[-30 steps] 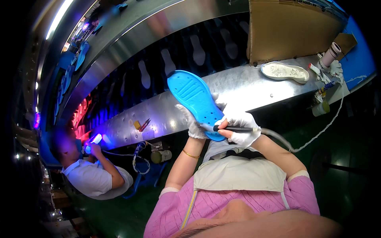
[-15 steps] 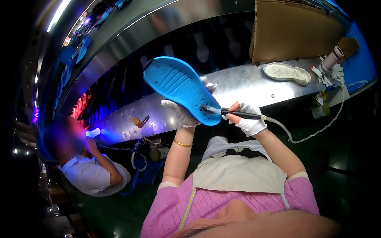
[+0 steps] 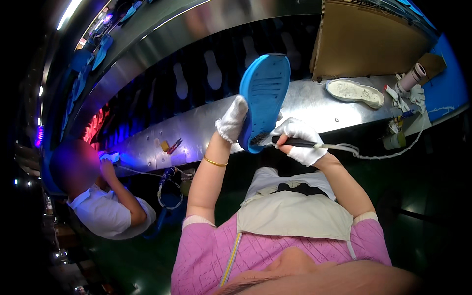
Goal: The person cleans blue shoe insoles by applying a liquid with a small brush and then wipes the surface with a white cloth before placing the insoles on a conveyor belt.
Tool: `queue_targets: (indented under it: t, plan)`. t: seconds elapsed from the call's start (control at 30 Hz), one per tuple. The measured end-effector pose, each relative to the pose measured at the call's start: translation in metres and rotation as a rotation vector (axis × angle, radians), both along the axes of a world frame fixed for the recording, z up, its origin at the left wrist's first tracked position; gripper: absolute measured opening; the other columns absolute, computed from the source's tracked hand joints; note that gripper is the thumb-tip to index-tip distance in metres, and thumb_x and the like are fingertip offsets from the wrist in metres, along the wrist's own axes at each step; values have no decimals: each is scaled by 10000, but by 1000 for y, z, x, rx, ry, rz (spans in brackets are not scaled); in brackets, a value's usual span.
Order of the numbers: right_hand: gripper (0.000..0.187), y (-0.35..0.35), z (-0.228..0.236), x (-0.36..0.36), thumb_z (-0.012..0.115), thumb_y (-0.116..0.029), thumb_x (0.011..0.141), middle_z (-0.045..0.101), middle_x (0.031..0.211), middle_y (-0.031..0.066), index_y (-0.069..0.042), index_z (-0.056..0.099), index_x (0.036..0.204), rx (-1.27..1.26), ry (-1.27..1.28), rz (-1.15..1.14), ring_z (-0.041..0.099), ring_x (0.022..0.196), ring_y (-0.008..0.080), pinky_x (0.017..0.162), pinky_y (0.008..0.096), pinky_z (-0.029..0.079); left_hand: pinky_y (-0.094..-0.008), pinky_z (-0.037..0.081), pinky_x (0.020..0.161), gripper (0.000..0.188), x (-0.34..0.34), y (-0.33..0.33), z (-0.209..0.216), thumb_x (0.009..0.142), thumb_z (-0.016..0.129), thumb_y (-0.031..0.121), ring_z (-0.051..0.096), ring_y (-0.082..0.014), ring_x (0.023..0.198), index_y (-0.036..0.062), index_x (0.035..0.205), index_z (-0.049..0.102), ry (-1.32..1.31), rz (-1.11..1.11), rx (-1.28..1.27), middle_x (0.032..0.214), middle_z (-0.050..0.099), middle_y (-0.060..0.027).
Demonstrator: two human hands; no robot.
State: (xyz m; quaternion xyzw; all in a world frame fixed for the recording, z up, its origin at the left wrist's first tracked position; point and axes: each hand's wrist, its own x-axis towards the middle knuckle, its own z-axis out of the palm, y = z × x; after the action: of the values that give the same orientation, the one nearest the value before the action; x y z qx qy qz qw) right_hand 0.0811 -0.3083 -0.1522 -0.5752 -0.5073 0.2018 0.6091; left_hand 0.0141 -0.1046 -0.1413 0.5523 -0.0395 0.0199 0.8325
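A blue shoe sole (image 3: 268, 91) stands tilted upright in front of me, its grooved and pierced face partly turned to the right. My left hand (image 3: 233, 119), in a white glove, grips the sole's left side; some fingers are hidden behind it. My right hand (image 3: 301, 135), in a white glove with bare fingertips, is closed around the black handle of a brush (image 3: 305, 143). The brush's dark bristles meet the sole's near end. From the back of the handle a pale hose (image 3: 344, 147) trails off to the right.
Behind the sole runs a metal bench (image 3: 314, 105), with a pale filled sole (image 3: 355, 93), a cardboard panel (image 3: 371, 42) and a pink tube (image 3: 413, 76) to the right. A red-handled tool (image 3: 174, 146) lies to the left. A co-worker (image 3: 105, 211) holds a glowing piece at far left.
The blue sole has swung from leaning left to nearly upright and turned edgewise. My left hand has moved up along its side. The bristles have shifted to the sole's near end.
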Motion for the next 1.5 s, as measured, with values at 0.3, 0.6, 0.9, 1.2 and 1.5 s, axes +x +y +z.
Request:
queue_targets:
  t: [0.3,0.6,0.9,1.2,1.5]
  plan:
    - [139,9,10,11,656,55,654,582,861,96,-23,599,753,-338,327,14,584,787,196,713,291,480,-332,559,655,856,17,0,13,737,497,727,650,-248,731,6,1198,507,454,152,91,951,622,-178]
    - [148,11,14,29,620,71,651,584,827,77,-43,585,739,-234,304,24,570,792,162,725,272,464,-335,525,742,892,22,8,5,747,520,718,614,-241,887,1,1275,461,559,164,225,1074,590,-188]
    - [178,-1,29,49,701,22,669,598,909,91,-23,575,786,-197,251,87,601,804,180,722,284,496,-364,533,810,688,-1,17,12,851,510,566,589,-244,996,31,1279,445,287,401,28,1120,566,-189]
    - [192,-6,13,23,702,18,739,640,838,62,-55,578,866,-81,446,-116,591,715,87,646,214,488,-403,531,847,630,-26,5,-36,920,386,516,629,-290,923,-4,1270,437,117,-9,-604,1146,556,-208]
    - [208,15,6,12,638,64,759,609,826,59,-27,531,913,201,-29,-204,587,709,109,649,227,477,-383,472,935,673,-27,-78,-46,869,453,572,533,-250,1089,59,1300,401,151,294,-553,1158,550,-127]
